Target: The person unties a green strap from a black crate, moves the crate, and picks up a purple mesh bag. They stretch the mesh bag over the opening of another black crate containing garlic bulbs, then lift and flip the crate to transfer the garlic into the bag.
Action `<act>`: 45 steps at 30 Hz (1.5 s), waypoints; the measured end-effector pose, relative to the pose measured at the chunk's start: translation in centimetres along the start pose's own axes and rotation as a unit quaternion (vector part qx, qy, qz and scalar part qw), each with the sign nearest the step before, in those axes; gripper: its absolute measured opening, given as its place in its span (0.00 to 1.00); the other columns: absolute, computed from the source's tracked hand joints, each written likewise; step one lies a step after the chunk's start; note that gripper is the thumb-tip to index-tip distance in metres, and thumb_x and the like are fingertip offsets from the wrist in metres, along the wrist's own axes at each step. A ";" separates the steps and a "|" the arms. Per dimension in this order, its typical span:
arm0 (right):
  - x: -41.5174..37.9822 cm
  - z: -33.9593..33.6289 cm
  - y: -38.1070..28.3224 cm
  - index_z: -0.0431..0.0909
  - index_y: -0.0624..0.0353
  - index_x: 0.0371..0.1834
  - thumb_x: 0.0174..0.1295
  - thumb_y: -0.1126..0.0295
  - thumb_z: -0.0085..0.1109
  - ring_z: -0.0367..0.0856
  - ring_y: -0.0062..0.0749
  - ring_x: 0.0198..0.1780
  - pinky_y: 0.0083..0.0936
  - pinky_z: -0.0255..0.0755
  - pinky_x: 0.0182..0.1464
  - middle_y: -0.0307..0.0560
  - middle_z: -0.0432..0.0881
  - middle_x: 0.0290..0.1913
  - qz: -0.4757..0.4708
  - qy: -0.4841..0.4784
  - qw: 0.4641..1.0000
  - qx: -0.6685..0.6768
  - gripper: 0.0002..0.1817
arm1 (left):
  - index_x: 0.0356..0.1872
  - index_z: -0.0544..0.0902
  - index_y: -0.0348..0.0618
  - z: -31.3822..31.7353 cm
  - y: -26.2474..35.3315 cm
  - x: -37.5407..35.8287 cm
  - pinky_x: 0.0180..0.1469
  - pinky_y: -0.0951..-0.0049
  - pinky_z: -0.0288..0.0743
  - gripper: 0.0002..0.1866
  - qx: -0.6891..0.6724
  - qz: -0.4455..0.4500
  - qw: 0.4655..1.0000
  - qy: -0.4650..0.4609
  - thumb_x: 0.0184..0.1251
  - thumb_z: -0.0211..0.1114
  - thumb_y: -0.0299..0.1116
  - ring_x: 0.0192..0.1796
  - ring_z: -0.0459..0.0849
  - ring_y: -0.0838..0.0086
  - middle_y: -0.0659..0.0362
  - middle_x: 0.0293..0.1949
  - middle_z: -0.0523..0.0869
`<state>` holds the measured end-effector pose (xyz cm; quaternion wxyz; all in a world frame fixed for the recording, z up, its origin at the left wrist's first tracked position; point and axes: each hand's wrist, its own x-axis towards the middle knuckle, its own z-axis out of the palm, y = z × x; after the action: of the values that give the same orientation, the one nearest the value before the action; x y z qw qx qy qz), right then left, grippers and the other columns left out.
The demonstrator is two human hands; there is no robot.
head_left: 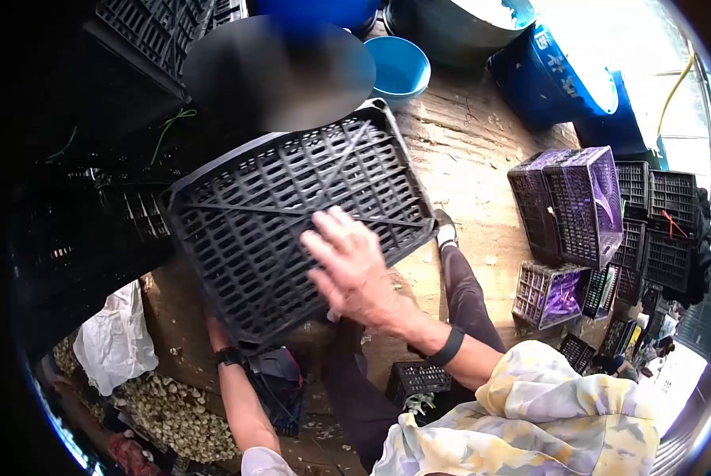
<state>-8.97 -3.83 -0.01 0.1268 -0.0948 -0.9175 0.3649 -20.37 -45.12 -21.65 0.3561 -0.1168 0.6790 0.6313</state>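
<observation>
Above dusty ground, right hand [354,270] lies flat, fingers spread, on black crate [292,214]; left hand [217,329] grips underneath.

Right hand [354,270] is out in front, palm down, fingers spread and nearly straight, pointing up and left; it lies flat, nothing gripped. Right wrist carries a dark band, forearm bare, running back down-right into a loose pale floral sleeve. Elbow bent, arm comes in from lower right. Left hand [215,329] is lower and to the left, mostly hidden, only the wrist end and a bit of the hand showing; its grip cannot be told. Left wrist has a dark watch, forearm bare, rising steeply from the bottom edge, pale sleeve at the elbow.
</observation>
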 end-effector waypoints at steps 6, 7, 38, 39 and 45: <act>-6.2 2.3 13.4 0.69 0.62 0.58 0.57 0.63 0.62 0.73 0.54 0.54 0.41 0.65 0.59 0.60 0.75 0.52 0.232 -0.064 0.969 0.053 0.27 | 0.51 0.77 0.39 -2.3 4.3 -9.4 0.38 0.68 0.71 0.22 0.004 -0.127 0.843 0.523 0.65 0.55 0.45 0.36 0.80 0.65 0.53 0.45 0.82; -5.5 1.7 12.9 0.69 0.62 0.58 0.58 0.63 0.61 0.74 0.53 0.54 0.39 0.66 0.58 0.60 0.75 0.52 0.253 -0.109 0.957 0.095 0.26 | 0.47 0.79 0.39 -0.3 6.0 -10.9 0.37 0.67 0.72 0.20 0.080 -0.089 0.804 0.582 0.66 0.54 0.45 0.35 0.81 0.66 0.52 0.42 0.83; -1.6 20.6 35.1 0.78 0.67 0.15 0.47 0.73 0.57 0.74 0.27 0.13 0.23 0.65 0.15 0.48 0.75 0.12 0.513 -0.247 0.659 0.492 0.09 | 0.56 0.69 0.31 23.8 6.6 0.0 0.43 0.64 0.69 0.25 0.618 0.210 0.678 0.339 0.73 0.46 0.46 0.38 0.74 0.61 0.46 0.43 0.74; -0.9 20.9 35.5 0.80 0.67 0.21 0.47 0.73 0.55 0.82 0.39 0.22 0.29 0.75 0.26 0.55 0.81 0.20 0.460 -0.366 0.733 0.342 0.08 | 0.56 0.69 0.31 23.6 6.6 0.0 0.45 0.65 0.69 0.24 0.611 0.194 0.687 0.342 0.73 0.46 0.45 0.40 0.74 0.61 0.46 0.44 0.74; 0.2 19.2 36.7 0.82 0.67 0.27 0.51 0.71 0.52 0.83 0.40 0.30 0.30 0.77 0.32 0.54 0.80 0.23 0.291 -0.433 0.834 0.181 0.11 | 0.56 0.68 0.30 23.5 6.5 0.0 0.49 0.66 0.68 0.23 0.609 0.198 0.689 0.340 0.73 0.47 0.43 0.42 0.73 0.62 0.47 0.45 0.73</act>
<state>-11.95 10.11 -38.89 -0.3808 -0.1646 -0.7263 0.5481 -16.43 -21.88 -15.42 -0.0391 0.0564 0.9963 0.0517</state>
